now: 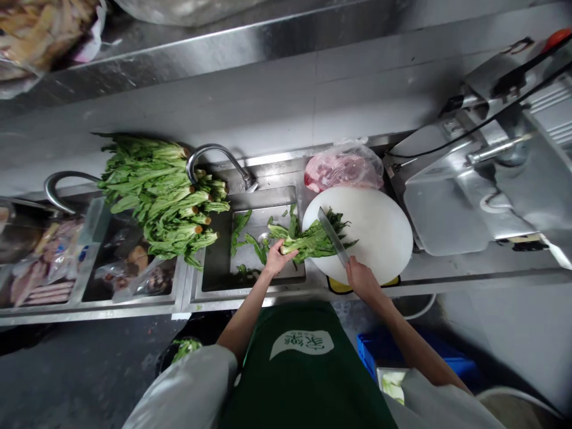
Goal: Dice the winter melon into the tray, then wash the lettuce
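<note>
My left hand (279,260) is closed around the pale stem end of a bunch of leafy greens (310,243). The bunch reaches from over the sink's right side onto a round white cutting board (379,229). In my right hand (361,275) is the handle of a kitchen knife (333,235). Its blade lies across the leafy end of the bunch, with dark leaf tips on the far side of it. Whether the blade has gone through the leaves cannot be made out. Loose leaves (255,247) lie in the sink (286,199) beside my left hand.
A big pile of leafy greens (156,190) is heaped left of the curved faucet (218,149). Bagged raw meat (343,168) sits behind the board. A metal slicing machine (469,196) stands at right. Further left, sinks hold bagged food (134,268). A steel shelf (223,50) runs overhead.
</note>
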A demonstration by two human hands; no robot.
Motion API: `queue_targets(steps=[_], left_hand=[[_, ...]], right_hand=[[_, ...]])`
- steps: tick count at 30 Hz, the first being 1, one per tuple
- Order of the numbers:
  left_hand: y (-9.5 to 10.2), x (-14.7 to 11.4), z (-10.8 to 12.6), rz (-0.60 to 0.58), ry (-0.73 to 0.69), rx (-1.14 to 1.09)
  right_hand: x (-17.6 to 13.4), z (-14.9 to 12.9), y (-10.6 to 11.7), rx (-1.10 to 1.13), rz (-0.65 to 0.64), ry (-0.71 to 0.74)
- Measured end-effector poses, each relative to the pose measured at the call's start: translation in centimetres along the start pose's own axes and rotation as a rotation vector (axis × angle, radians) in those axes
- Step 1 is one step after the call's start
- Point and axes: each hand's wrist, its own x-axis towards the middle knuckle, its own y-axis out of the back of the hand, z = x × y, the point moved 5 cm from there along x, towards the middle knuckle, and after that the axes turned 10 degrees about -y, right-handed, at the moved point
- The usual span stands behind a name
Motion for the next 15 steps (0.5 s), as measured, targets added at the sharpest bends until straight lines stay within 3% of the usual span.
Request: queue_targets(steps=[6,12,15], left_hand=[[1.9,0.0,-0.9,0.014,0.109,-0.115],[7.3,-2.3,-1.8,0.286,0.210,-0.446],[10.2,-3.2,-1.3,0.411,0.210,-0.527]], right_hand=[[4.7,-0.5,0.5,0.022,0.049,-0.031],[5.8,1.6,2.3,0.232,0.041,0.033],[4.2,2.8,3.8,0.289,0.183,0.030]])
